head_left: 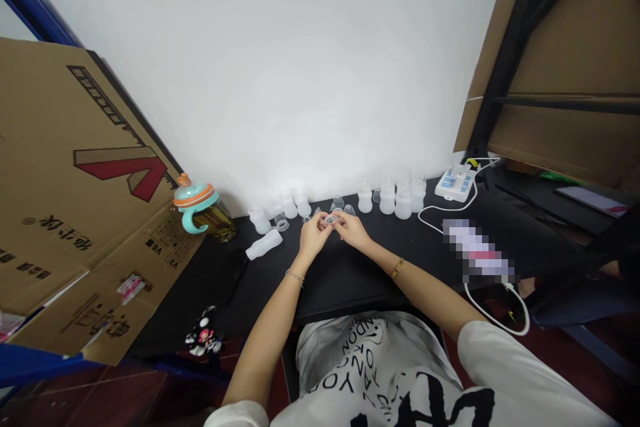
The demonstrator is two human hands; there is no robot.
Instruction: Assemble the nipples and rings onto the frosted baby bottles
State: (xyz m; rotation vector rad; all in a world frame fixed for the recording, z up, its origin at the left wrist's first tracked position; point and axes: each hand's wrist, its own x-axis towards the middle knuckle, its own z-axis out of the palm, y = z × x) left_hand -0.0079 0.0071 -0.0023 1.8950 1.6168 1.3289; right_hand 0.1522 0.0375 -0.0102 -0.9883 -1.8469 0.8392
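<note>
From my end, leftmost is a cardboard sheet (115,167), likely a side screen for the bench (225,310); a handled jug (216,217) stands against it, probably parked there to spare the middle; next, a few milky bottles (289,206) by the wall, no domed tops that I can make out, with one loose bottle (264,244) on its side nearer me; a clear cap (281,222) sits between them; centre, my left hand (313,238) and right hand (353,232) meet, fingertips pinched on a small clear part (331,219) just above the bench, a two-sided grip that presumably steadies something so small; clear domes (349,210) lie right behind, within easy reach; further right, capped bottles (403,200) stand grouped upright, seemingly kept apart from the others; last, a power strip (454,182) at the back, cable leading off it, and a blurred-out item (477,247) near the edge, unreadable.
</note>
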